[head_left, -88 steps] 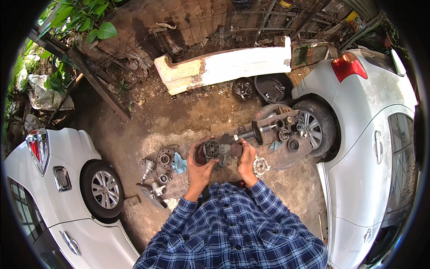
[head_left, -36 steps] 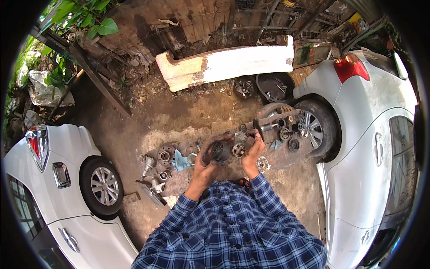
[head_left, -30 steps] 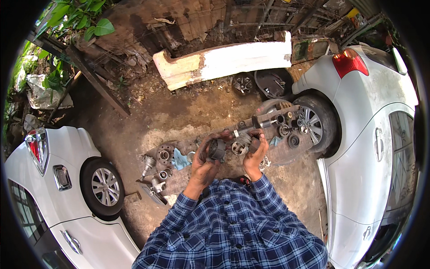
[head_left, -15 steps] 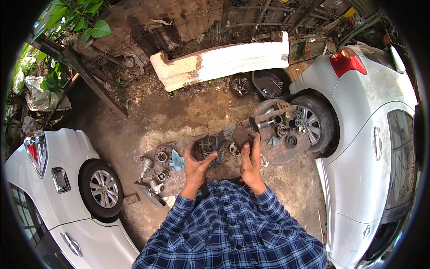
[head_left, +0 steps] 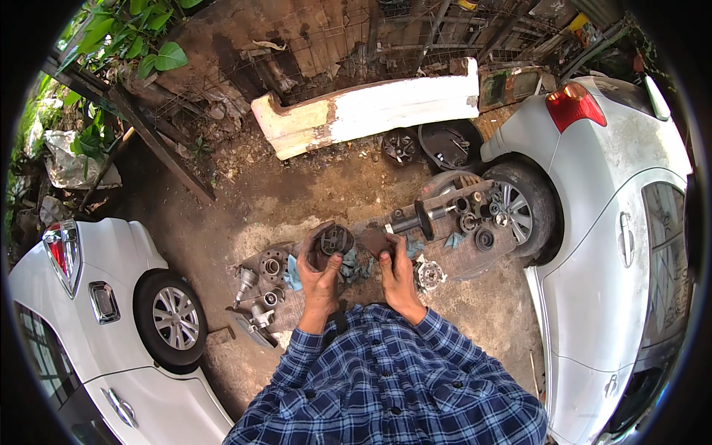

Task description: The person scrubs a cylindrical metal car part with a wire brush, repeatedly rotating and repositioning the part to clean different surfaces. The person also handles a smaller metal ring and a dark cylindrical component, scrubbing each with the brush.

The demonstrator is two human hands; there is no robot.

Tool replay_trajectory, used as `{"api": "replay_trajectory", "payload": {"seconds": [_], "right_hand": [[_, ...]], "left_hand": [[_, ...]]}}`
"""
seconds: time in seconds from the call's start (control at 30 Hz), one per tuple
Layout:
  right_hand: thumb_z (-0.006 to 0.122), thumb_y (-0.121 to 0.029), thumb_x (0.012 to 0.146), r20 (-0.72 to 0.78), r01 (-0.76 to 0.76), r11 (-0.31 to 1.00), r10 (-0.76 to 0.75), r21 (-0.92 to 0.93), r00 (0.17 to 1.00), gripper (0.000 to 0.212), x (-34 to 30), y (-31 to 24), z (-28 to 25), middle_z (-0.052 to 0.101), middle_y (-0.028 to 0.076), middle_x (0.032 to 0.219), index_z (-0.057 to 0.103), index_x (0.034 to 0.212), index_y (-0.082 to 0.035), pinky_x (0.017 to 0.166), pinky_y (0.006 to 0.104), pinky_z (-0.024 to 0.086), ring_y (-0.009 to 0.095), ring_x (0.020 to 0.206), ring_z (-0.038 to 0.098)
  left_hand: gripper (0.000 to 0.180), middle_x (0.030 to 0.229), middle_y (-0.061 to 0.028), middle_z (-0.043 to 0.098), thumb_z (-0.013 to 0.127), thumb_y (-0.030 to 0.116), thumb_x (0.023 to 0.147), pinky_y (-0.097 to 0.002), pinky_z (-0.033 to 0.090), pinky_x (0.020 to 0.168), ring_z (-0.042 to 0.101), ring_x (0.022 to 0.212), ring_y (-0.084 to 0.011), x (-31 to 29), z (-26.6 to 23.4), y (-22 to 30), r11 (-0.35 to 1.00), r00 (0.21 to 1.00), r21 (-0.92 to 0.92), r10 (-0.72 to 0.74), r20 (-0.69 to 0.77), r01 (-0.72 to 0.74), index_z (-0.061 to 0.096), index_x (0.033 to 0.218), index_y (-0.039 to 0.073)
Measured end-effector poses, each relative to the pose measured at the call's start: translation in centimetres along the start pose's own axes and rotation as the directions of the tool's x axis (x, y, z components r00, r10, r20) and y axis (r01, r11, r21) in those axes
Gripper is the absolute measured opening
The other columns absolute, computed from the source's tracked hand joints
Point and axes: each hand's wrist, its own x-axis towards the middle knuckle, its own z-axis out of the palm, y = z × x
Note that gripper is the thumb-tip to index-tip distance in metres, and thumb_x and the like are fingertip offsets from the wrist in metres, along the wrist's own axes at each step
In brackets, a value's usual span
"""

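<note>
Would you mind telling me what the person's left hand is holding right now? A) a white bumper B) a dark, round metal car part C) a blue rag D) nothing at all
B: the left hand is cupped around a dark, round metal car part, raised above the blue rag on the ground.

Round part (head_left: 335, 240) in left hand (head_left: 320, 271): dark, greasy metal. Rag (head_left: 354, 265): blue cloth. Ground (head_left: 311, 200): rough dirt. Shirt (head_left: 393, 386): plaid cloth.
</note>
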Motion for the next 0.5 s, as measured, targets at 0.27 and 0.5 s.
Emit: {"api": "replay_trajectory", "payload": {"seconds": [0.27, 0.5], "right_hand": [[0.037, -0.049, 0.103, -0.071, 0.279, 0.958, -0.283, -0.060, 0.957, 0.059, -0.1, 2.2, 0.4, 0.057, 0.024, 0.116, 0.040, 0.130, 0.003, 0.085, 0.0439, 0.048, 0.036, 0.099, 0.060], [0.037, -0.050, 0.103, -0.190, 0.042, 0.997, -0.054, -0.064, 0.980, 0.059, 1.1, 5.1, -2.8, 0.058, 0.024, 0.116, 0.042, 0.129, 0.002, 0.089, 0.0422, 0.046, 0.035, 0.103, 0.060]], "left_hand": [[0.069, 0.122, -0.0123, 0.060, 0.084, 0.030, 0.076, -0.0350, 0.047, 0.099, 0.058, 0.112, -0.0222, 0.0, 0.3, 0.2, 0.995, 0.998, 0.096, -0.033, 0.061, 0.027, 0.054, 0.128, -0.004], [0.067, 0.122, -0.0146, 0.060, 0.072, 0.042, 0.085, -0.0383, 0.046, 0.097, 0.058, 0.115, -0.0258, -0.5, -0.9, 0.5, 0.979, 0.975, -0.120, -0.145, 0.170, 0.167, 0.052, 0.129, -0.004]]}}
